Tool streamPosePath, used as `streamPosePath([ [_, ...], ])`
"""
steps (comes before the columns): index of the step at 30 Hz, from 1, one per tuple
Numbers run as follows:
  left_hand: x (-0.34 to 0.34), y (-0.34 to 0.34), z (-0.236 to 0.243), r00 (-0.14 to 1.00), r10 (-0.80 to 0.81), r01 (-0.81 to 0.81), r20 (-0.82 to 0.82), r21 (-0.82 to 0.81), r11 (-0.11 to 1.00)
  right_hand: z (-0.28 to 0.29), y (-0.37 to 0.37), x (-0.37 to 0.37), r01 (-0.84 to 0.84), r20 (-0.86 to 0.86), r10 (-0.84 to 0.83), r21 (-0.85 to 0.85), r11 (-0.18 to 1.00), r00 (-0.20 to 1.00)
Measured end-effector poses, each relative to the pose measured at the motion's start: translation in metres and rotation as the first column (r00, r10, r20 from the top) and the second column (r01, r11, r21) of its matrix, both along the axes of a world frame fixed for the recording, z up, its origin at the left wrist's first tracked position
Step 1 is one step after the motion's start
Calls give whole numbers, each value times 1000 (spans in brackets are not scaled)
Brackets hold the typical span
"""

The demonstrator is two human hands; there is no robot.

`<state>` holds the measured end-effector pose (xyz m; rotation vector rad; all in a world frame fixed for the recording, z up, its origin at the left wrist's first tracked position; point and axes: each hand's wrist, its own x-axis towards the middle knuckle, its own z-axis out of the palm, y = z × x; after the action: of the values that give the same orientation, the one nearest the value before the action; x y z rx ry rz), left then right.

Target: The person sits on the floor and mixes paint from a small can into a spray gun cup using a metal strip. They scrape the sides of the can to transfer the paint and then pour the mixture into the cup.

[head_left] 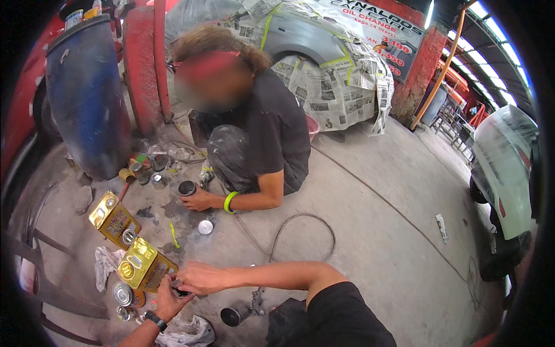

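We hold a small dark container [182, 291] beside a gold can [140, 260].
Our left grip [166, 302] is clamped around it; our right grip [202, 279] is at its top, whether pinching we cannot tell.

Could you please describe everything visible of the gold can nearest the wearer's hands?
The gold can is boxy and metallic-looking, with a shiny top, round cap and dark printing on its side. It stands upright on the grey floor, a similar can behind it. The wearer's right hand is close; whether it touches is unclear.
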<state>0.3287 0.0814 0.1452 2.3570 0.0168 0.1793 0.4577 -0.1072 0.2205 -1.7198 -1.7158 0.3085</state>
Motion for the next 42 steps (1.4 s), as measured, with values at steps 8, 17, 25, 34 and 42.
streamPosePath([
  [8, 2, -4, 7, 998, -45, 46, 36, -14, 999, -11, 1, 6, 2, 45, -1, -3, 1000, 999],
  [17, 1, -12, 17, 994, -84, 85, 67, -14, 996, -11, -1, 6, 4, 28, -5, 11, 1000, 1000],
  [25, -1, -12, 15, 999, 26, -27, -37, -17, 1000, -13, 3, 6, 56, 7, -56, 18, 998, 998],
  [34, 0, -14, 21, 1000, 12, -12, -3, -17, 1000, 3, -1, 6, 53, -35, -55, -81, 995, 998],
  [42, 2, -9, 12, 1000, 6, -6, 13, -25, 1000, 10, 1, 7, -1, -42, -8, -218, 976, 999],
])
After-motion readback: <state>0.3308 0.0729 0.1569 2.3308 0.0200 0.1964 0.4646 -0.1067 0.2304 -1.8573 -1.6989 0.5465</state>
